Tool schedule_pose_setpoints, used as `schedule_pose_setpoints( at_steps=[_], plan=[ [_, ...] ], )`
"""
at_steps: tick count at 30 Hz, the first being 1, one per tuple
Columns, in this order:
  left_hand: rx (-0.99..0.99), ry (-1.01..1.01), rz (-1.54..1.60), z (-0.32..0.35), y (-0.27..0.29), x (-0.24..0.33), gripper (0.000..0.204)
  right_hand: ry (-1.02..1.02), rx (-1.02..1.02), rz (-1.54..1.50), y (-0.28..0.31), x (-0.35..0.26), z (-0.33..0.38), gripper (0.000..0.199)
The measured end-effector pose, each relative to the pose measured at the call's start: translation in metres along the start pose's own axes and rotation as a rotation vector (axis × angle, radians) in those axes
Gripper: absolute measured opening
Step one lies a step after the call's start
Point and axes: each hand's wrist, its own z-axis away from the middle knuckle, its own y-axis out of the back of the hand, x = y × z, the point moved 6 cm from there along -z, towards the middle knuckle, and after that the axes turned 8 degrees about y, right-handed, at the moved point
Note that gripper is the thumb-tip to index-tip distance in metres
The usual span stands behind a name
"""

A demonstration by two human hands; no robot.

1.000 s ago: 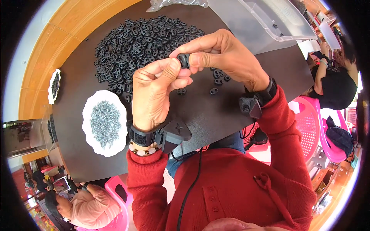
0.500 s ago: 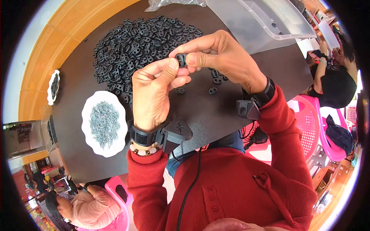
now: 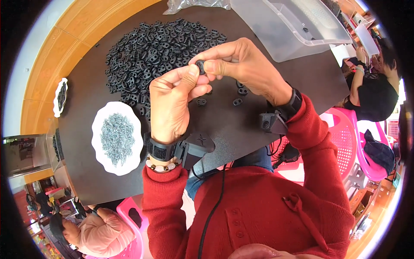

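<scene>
Between my two hands, above the dark table, is a small black oval cord lock piece (image 3: pixel 200 66). My left hand (image 3: pixel 173 97) pinches its left side with thumb and fingers. From the right, my right hand (image 3: pixel 248 67) presses its thumb and forefinger against the same piece. The fingertips cover much of it, so whatever sits inside cannot be made out. Just beyond the hands spreads a large heap of black two-hole cord lock pieces (image 3: pixel 151 56). A few loose pieces (image 3: pixel 237 102) lie nearer me, below my right hand.
A white scalloped dish (image 3: pixel 98 149) of small metal springs (image 3: pixel 116 138) stands left of my left wrist. Farther left is another white dish (image 3: pixel 57 97) with black pieces. A clear plastic box (image 3: pixel 284 49) occupies the far right, beside a plastic bag (image 3: pixel 196 4). Other people sit at both sides.
My right wrist has dropped slightly and shifted left, its hand turning a little around the piece. The cord lock piece has moved slightly left. My left hand keeps nearly the same pose.
</scene>
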Motion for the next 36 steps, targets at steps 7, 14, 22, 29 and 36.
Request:
schedule_pose_setpoints(
  at_steps=[7, 14, 22, 29, 36],
  plan=[
    [-0.102, -0.046, -0.005, 0.005, -0.008, 0.018, 0.029, 0.033, -0.087, -0.103, 0.005, -0.011, -0.005, 0.036],
    [-0.136, -0.055, 0.027, 0.008, -0.011, 0.023, 0.03, 0.029, -0.157, -0.116, 0.007, -0.025, -0.004, 0.046],
    [-0.151, -0.062, 0.029, 0.011, -0.015, 0.021, 0.031, 0.068, -0.13, -0.046, 0.007, -0.033, -0.001, 0.043],
    [-0.167, -0.076, 0.023, 0.013, -0.021, 0.027, 0.04, 0.073, -0.127, -0.026, 0.009, -0.033, -0.001, 0.04],
    [-0.006, -0.096, -0.019, 0.01, -0.011, 0.026, 0.042, 0.142, 0.027, 0.152, 0.014, -0.048, 0.005, 0.035]
  ],
)
